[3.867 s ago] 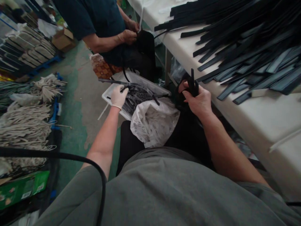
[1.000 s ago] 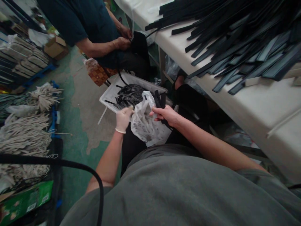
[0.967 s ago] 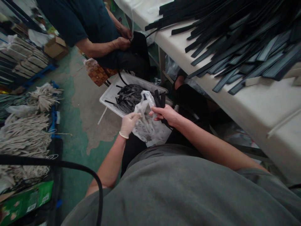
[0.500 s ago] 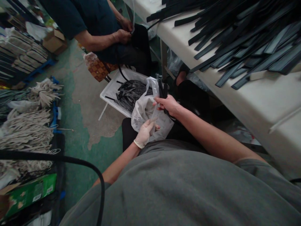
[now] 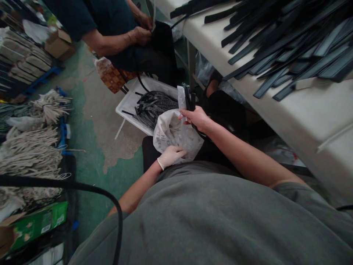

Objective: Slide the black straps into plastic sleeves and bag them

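My left hand (image 5: pixel 171 156), in a pale glove, is at the lower front of a white plastic bag (image 5: pixel 165 130) on my lap. Its fingers are closed, and whatever they pinch is too small to make out. My right hand (image 5: pixel 196 117) is bare and grips black strips (image 5: pixel 191 100) together with a clear plastic sleeve (image 5: pixel 181 96), above the bag's right side. The bag's mouth is open, with small pale pieces inside. Just beyond it, a white tray (image 5: pixel 120 107) holds a heap of dark strips (image 5: pixel 156 106).
A table (image 5: pixel 309 121) at the right bears many black straps (image 5: pixel 264 55). Another person's hands (image 5: pixel 143 34) work beyond the tray. Bundles of pale cords (image 5: pixel 33 154) lie at the left. A black cable (image 5: pixel 91 188) crosses the lower left.
My left hand has moved down, away from my right hand and the clear sleeve. The sleeve now stands straighter in my right hand, which still grips the strips.
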A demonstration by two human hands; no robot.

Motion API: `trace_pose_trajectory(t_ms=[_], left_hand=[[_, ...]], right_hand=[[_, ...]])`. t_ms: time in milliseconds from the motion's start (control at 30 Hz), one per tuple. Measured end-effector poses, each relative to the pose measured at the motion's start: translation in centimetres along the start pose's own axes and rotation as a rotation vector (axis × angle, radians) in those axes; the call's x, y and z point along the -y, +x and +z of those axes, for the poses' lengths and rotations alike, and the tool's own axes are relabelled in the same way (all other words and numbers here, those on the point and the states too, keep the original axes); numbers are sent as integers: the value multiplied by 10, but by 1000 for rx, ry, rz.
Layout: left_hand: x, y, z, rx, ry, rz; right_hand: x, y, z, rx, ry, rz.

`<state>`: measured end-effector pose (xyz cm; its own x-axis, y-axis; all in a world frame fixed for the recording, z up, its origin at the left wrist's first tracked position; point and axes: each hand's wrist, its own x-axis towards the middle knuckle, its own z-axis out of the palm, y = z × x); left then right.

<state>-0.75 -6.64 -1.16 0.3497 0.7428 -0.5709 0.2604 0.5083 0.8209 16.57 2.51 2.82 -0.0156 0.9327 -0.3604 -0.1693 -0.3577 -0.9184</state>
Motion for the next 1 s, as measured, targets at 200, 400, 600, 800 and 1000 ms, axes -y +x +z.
trace_pose_trajectory(t_ms=[200,400,600,800,1000], left_hand=[[-12,6,-36,113,-121,-77],[-81,-25,-218,-691,-781,470],[-66,-59,-216,-800,-858,466],[0,-26,-60,-569,-1166,-115],[3,-22,-23,-483,-1236,-175]], right_hand=[[-14,7,-11,0,1,82],[-36,-16,-27,192,-53,83],[-43,-62,-29,364,-130,121],[-37,-93,-17,472,-276,207],[-38,-104,-2,493,-288,286]])
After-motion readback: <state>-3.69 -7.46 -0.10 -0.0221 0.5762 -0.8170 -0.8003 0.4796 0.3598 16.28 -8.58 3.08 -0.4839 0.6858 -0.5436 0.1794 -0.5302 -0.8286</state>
